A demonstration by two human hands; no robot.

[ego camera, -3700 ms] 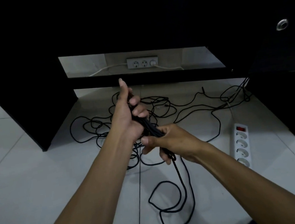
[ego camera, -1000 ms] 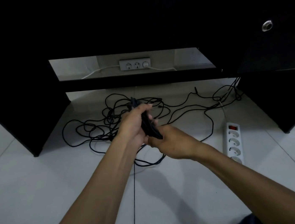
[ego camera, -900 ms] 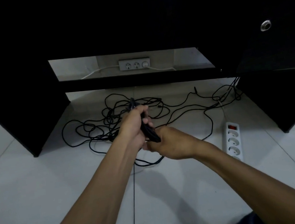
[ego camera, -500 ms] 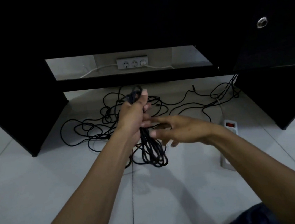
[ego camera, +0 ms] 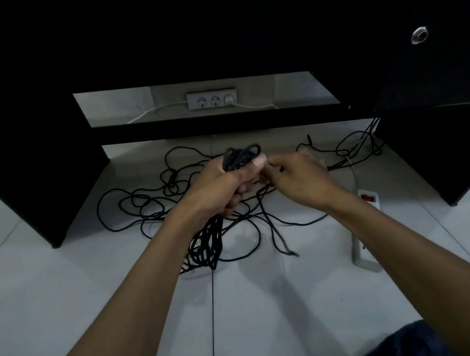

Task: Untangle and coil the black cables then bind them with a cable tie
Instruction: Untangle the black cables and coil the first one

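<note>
My left hand (ego camera: 223,186) is closed around a coiled bundle of black cable (ego camera: 241,156). Its upper loops stick out above my thumb and its lower loops (ego camera: 206,246) hang down to the floor. My right hand (ego camera: 299,177) is just right of the left one, fingers curled at the bundle; a loose strand (ego camera: 276,232) runs down from between the hands to the tile. Whether those fingers pinch the strand is hidden. A tangle of black cables (ego camera: 148,201) lies on the floor under the desk. No cable tie is visible.
A black desk (ego camera: 35,172) stands over the tangle, with a dark cabinet (ego camera: 446,152) at right. A white power strip (ego camera: 363,230) lies on the tile at right. A wall socket row (ego camera: 212,98) with a white lead is behind the desk.
The left hand lifted the coil higher, so its loops now hang below the fist. My right hand let go of the bundle, opened, then came back to the coil's top.
</note>
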